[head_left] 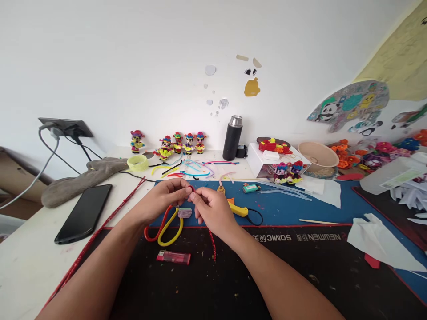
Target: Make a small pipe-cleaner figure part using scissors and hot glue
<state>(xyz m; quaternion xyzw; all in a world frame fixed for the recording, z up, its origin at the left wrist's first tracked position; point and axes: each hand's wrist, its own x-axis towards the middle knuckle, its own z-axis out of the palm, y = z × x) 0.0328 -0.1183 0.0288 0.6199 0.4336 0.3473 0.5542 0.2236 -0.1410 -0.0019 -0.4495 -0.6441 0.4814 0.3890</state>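
Note:
My left hand (171, 195) and my right hand (213, 206) meet over the blue mat, thumbs and fingers pinched together. Between the fingertips a small curl of dark red pipe cleaner (192, 188) shows; most of it is covered by the fingers. Below my right hand a red glittery strand (212, 246) extends over the black mat; whether it joins the curl is hidden. Scissors with a red and a yellow handle (171, 229) lie under my hands, beside a small greyish-purple block (184, 213). Nearer to me lies a pink lighter (173, 257).
A black phone (83, 213) and long red glittery stems (110, 218) lie left. A yellow glue gun (238, 210) rests right of my hands. Behind stand small figures (166, 148), a black flask (232, 138), a white box (256, 162) and a beige bowl (318, 155). Coloured stem pieces (196, 168) lie scattered.

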